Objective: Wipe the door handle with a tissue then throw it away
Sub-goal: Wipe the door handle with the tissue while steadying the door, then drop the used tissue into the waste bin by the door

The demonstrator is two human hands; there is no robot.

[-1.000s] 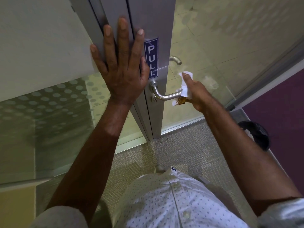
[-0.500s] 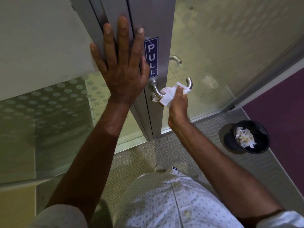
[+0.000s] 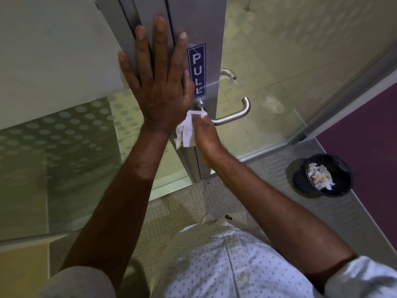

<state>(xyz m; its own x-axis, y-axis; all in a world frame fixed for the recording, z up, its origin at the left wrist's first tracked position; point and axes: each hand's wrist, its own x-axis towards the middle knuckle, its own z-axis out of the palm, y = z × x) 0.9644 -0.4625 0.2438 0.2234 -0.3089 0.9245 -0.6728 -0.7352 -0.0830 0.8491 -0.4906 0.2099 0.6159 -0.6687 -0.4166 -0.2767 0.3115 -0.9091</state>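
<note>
A silver lever door handle sticks out from the metal door edge, below a blue PULL sign. My right hand holds a crumpled white tissue pressed against the handle's base end, near the door. My left hand lies flat on the door frame with its fingers spread, holding nothing. A black waste bin with several used tissues inside stands on the floor at the right.
Glass panels flank the door: a dotted frosted one on the left and a clear one on the right. A purple wall runs along the right behind the bin. Grey carpet lies underfoot.
My right hand has slid the tissue along the handle from its free outer end to its base by the door, baring the lever. The left hand has stayed flat on the frame.
</note>
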